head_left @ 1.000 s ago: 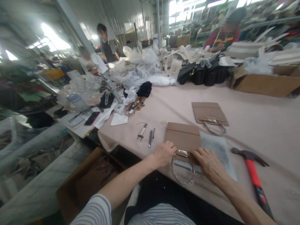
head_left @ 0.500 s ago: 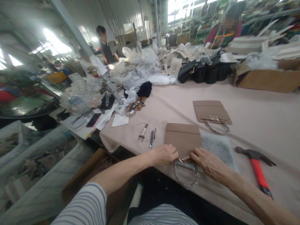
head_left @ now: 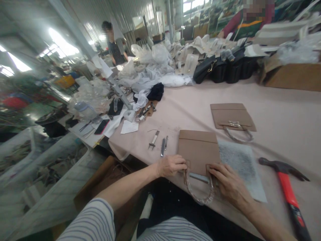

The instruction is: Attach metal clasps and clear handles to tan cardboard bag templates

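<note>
A flat taupe handbag (head_left: 198, 149) lies at the table's near edge, its plastic-wrapped handle (head_left: 203, 202) hanging toward me over the edge. My left hand (head_left: 173, 165) is closed on the bag's near left corner, by one handle end. At the near right corner, by the other handle end, my right hand (head_left: 227, 179) is closed with fingertips on the bag. A pale strip (head_left: 199, 177) shows between the handle ends. Beyond lies a second taupe handbag (head_left: 233, 117) with a metal clasp (head_left: 234, 124).
A red-handled hammer (head_left: 288, 187) lies at right, near a grey slab (head_left: 240, 164). Small metal tools (head_left: 164, 146) and a pronged tool (head_left: 153, 140) are left of the bag. Farther back are black bags (head_left: 225, 68), a cardboard box (head_left: 291, 75) and plastic wrapping (head_left: 160, 57). Two people stand beyond.
Both hands have shifted slightly apart along the bag's near edge, uncovering the handle's end tabs. The handle now lies more spread out. The whole view has shifted a little.
</note>
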Demonstrator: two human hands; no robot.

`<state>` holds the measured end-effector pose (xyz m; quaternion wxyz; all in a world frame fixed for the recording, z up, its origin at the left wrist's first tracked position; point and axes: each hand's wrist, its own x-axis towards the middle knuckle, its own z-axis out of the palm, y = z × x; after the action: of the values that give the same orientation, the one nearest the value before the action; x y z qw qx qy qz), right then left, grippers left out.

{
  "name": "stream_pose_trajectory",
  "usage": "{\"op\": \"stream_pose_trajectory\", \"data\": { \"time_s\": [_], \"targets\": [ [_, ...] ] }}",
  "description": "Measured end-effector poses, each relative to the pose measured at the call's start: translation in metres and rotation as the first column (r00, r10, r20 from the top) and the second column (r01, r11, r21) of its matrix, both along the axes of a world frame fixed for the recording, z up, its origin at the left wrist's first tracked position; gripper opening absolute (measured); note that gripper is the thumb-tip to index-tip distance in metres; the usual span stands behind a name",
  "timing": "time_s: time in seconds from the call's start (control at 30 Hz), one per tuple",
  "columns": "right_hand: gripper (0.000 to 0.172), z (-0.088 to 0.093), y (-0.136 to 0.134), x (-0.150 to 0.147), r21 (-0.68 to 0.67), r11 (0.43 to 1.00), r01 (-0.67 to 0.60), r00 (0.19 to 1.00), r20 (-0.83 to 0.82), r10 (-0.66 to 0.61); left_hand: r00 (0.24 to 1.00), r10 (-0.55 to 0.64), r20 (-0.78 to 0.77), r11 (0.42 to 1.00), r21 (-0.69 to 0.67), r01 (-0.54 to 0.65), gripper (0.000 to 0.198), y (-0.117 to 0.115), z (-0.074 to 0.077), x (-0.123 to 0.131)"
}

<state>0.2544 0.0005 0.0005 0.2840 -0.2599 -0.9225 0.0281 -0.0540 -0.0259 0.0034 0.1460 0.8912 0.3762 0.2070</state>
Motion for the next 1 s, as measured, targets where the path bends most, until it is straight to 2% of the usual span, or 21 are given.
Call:
{"op": "stream_pose_trajectory", "data": {
  "time_s": [0.1,0.2,0.3,0.37,0.43,0.5,0.57,0.6,0.67,0.73,0.87,1.0],
  "targets": [
    [0.034,-0.010,-0.005,-0.007,0.004,0.990,0.142,0.988,-0.065,-0.142,0.999,-0.036,0.001,0.995,0.095,0.036,0.027,-0.001,-0.003,0.002],
    [0.032,-0.012,-0.001,-0.011,0.042,0.976,0.216,0.975,-0.065,-0.213,0.999,-0.006,0.045,0.986,0.169,-0.002,0.028,-0.002,-0.005,0.003],
    [0.030,-0.013,0.006,-0.013,0.104,0.979,0.173,0.983,-0.087,-0.164,0.987,0.082,0.135,0.978,0.181,-0.106,0.028,-0.002,-0.006,0.003],
    [0.030,-0.014,0.008,-0.015,0.135,0.975,0.176,0.981,-0.105,-0.162,0.959,0.217,0.185,0.955,0.165,-0.247,0.027,-0.001,-0.004,-0.001],
    [0.030,-0.015,0.009,-0.018,0.140,0.968,0.206,0.976,-0.103,-0.193,0.866,0.465,0.183,0.867,0.102,-0.487,0.025,0.004,0.002,-0.009],
    [0.029,-0.016,0.009,-0.020,0.133,0.963,0.235,0.970,-0.093,-0.224,0.683,0.726,0.084,0.686,-0.016,-0.728,0.020,0.013,0.011,-0.020],
    [0.030,-0.019,0.010,-0.021,0.129,0.963,0.237,0.970,-0.084,-0.228,0.525,0.844,-0.108,0.509,-0.144,-0.848,0.018,0.023,0.021,-0.032],
    [0.030,-0.020,0.010,-0.021,0.126,0.964,0.233,0.971,-0.083,-0.224,0.491,0.845,-0.211,0.456,-0.195,-0.869,0.021,0.028,0.025,-0.037],
    [0.031,-0.021,0.011,-0.020,0.123,0.966,0.229,0.972,-0.082,-0.220,0.475,0.799,-0.368,0.399,-0.267,-0.877,0.031,0.037,0.031,-0.044],
    [0.030,-0.021,0.010,-0.020,0.116,0.966,0.229,0.972,-0.077,-0.222,0.479,0.758,-0.443,0.372,-0.310,-0.875,0.033,0.045,0.034,-0.048],
    [0.030,-0.020,0.007,-0.020,0.055,0.969,0.242,0.969,-0.055,-0.239,0.482,0.743,-0.465,0.320,-0.387,-0.865,0.015,0.057,0.032,-0.052],
    [0.032,-0.021,0.004,-0.018,-0.021,0.962,0.272,0.962,-0.016,-0.272,0.493,0.762,-0.421,0.274,-0.481,-0.833,0.013,0.062,0.030,-0.058]
  ]
}}
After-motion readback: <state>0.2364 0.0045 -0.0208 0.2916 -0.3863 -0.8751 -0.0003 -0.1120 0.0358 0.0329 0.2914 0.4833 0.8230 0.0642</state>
